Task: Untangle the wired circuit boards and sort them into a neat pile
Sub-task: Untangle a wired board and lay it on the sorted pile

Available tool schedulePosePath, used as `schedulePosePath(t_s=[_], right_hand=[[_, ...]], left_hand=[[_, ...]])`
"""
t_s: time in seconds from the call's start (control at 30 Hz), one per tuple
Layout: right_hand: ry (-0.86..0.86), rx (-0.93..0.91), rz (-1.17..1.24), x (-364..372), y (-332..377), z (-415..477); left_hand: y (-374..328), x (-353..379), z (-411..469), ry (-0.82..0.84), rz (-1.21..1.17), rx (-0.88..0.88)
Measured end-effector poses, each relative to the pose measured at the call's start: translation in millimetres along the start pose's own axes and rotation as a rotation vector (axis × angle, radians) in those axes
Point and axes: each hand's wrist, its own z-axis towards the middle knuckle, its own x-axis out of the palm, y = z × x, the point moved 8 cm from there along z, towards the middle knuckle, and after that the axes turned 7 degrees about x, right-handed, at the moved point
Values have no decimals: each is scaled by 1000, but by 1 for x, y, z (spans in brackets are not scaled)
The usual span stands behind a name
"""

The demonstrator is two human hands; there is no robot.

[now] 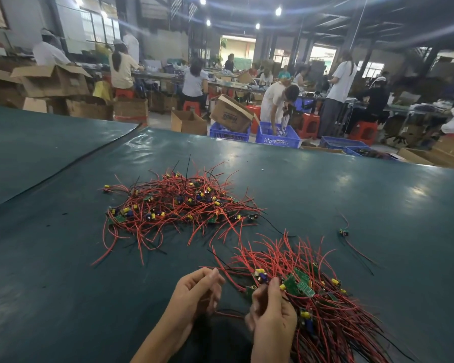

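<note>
1. Right hand (270, 315) pinches a wired board (261, 275) at sorted pile's (325, 310) 9 o'clock edge; left hand (197, 292) curled, grip unclear.
2. Tangled heap (178, 205) lies 11 o'clock from hands.
3. Likely light, wires limp; hold board edges.

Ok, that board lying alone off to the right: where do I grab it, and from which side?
Pinch the lone board itself by its green edges, not its wires. Come from above on its left: most leads trail toward the near right, so that side is free, and lifting by the board should let them hang straight.
</note>
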Motion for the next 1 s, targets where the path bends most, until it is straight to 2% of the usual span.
schedulePosePath(t_s=[0.2, 0.4, 0.47, 0.63, 0.73, 0.8, 0.9, 0.93, 1.0], right_hand=[[-53, -60, 168, -8, 7, 2], [6, -105, 49, 1, 5, -1], [34, -101, 23, 5, 5, -1], [70, -105, -9, 8, 7, -3], [83, -95, -33, 8, 5, -1], [92, -92, -42, 10, 4, 1], [101, -92, -51, 11, 3, 1], [101, -97, -53, 11, 3, 1], [100, -100, -54, 11, 3, 1]], left_hand=[[3, 0, 1, -16, -19, -11], [7, -4, 2, -9, -9, -5], [5, -9, 4, -63, 48, 17], [-37, -48, 28, -400, 642, 249], [-60, -69, 49, -482, 974, 312], [-62, -94, 61, -548, 1223, 179], [-52, -133, 66, -557, 1378, -124], [-49, -142, 66, -551, 1408, -179], [-51, -152, 65, -570, 1470, -177]])
